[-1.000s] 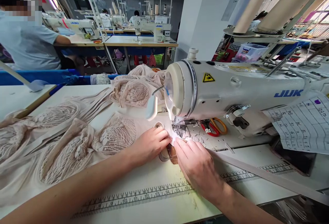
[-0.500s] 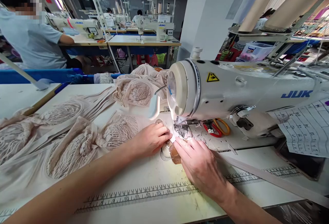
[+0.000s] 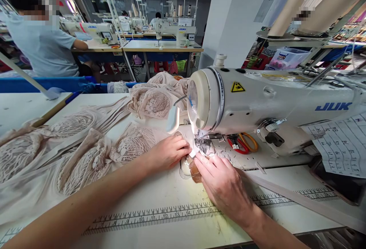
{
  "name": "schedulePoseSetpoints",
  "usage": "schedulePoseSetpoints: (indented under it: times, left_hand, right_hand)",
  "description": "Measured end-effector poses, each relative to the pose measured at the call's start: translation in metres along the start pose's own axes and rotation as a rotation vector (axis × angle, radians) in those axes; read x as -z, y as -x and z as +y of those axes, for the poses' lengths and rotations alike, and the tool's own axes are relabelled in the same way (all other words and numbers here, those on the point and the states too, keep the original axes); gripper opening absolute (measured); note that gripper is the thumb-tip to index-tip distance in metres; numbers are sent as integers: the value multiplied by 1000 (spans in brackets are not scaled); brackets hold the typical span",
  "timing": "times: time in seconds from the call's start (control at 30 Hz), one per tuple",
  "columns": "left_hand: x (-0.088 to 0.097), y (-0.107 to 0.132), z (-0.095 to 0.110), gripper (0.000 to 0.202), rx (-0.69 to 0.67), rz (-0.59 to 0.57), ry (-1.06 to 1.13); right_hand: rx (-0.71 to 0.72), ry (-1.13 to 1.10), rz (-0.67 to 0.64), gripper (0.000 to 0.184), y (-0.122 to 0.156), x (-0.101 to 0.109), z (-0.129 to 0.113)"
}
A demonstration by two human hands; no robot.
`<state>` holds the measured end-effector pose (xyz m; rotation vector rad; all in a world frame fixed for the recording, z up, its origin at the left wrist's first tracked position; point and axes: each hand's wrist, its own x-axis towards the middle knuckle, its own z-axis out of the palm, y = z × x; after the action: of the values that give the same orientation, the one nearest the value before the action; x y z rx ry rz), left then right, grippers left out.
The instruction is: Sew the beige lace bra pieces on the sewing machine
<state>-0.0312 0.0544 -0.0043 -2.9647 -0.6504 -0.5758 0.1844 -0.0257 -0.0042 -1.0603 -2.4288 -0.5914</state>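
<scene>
Beside the presser foot of the sewing machine, my left hand has its fingers bent and pressed together on pale fabric left of the needle area. My right hand is closed, its thumb and fingertips pinching the fabric's edge just in front of the foot. From under this hand a long beige fabric strip trails off to the lower right. Brown tape shows on the table between the hands. The machine's small lamp brightens the spot, and the fingertips partly hide the cloth.
Beige lace garments pile up left and behind. Scissors with red and orange handles lie beneath the machine arm. A printed ruler runs along the table front. A paper sheet hangs right. A co-worker sits far left.
The whole view has shifted slightly, so the scene sits a little further right. Both hands keep nearly the same place at the presser foot, with no clear movement of the fabric.
</scene>
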Motion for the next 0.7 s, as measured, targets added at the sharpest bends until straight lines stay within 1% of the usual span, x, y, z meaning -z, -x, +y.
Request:
schedulePoseSetpoints:
  times: [0.13, 0.27, 0.33, 0.37, 0.43, 0.5, 0.57, 0.63, 0.7]
  left_hand:
    - [2, -1, -10, 31, 23, -2, -37]
    - [-4, -3, -25, 31, 66, 8, -45]
    - [-4, -2, -26, 33, 85, 18, -50]
    - [-2, 0, -24, 35, 92, 30, -51]
    - [12, 10, -14, 39, 124, 53, -42]
    - [35, 31, 0, 40, 204, 29, -15]
    - [63, 61, 12, 37, 342, -92, 4]
    - [89, 94, 19, 27, 484, -227, -67]
    - [104, 122, 19, 14, 553, -299, -134]
  right_hand:
    - [-16, -8, 2, 33, -1, 1, -1]
    - [-29, -21, 9, 32, -1, 2, -2]
    - [-27, -40, 17, 33, 1, 2, -1]
    - [-19, -49, 28, 33, 2, 1, 0]
    - [12, -67, 64, 33, 5, 0, 2]
    - [32, -86, 100, 33, 8, -4, 5]
    - [40, -123, 135, 33, 10, -7, 6]
    - [44, -194, 155, 31, 9, -8, 4]
    - [55, -308, 132, 29, 7, -5, 0]
